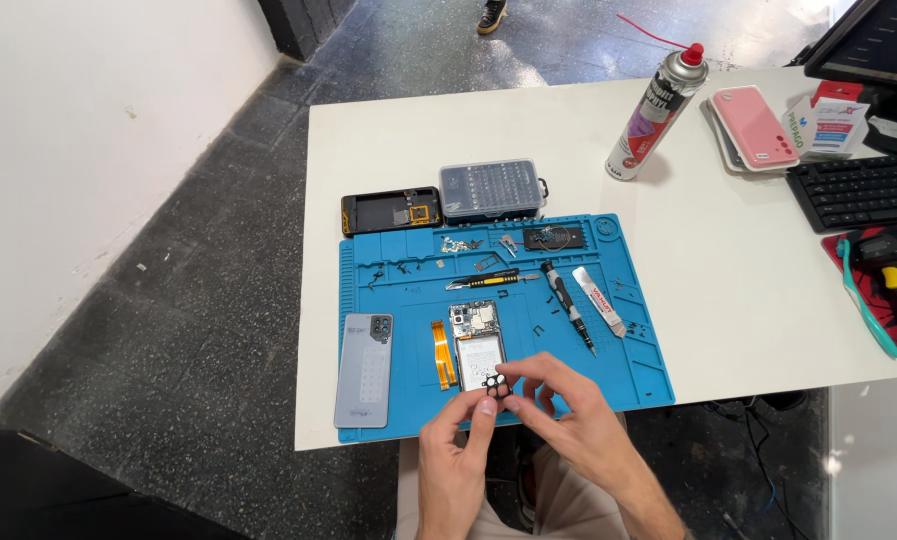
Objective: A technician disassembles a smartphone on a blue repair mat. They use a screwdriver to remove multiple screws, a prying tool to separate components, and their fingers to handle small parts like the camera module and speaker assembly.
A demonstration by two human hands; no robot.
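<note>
Both my hands meet at the near edge of a blue repair mat (629, 330). My left hand (457, 450) and my right hand (564, 410) pinch a small black part with round holes (496, 384) between their fingertips. Just beyond it lies an opened phone body (477, 340) with its battery and circuit board showing. An orange flex cable (440, 352) lies to its left. The grey phone back cover (367, 368) rests at the mat's left edge.
On the mat lie a black screwdriver (567, 303), yellow-black tweezers (484, 281), a white tube (599, 300) and small loose parts. Behind stand a bit case (492, 189), a black frame (391, 211), a spray can (659, 110), pink phone cases (754, 125) and a keyboard (859, 190).
</note>
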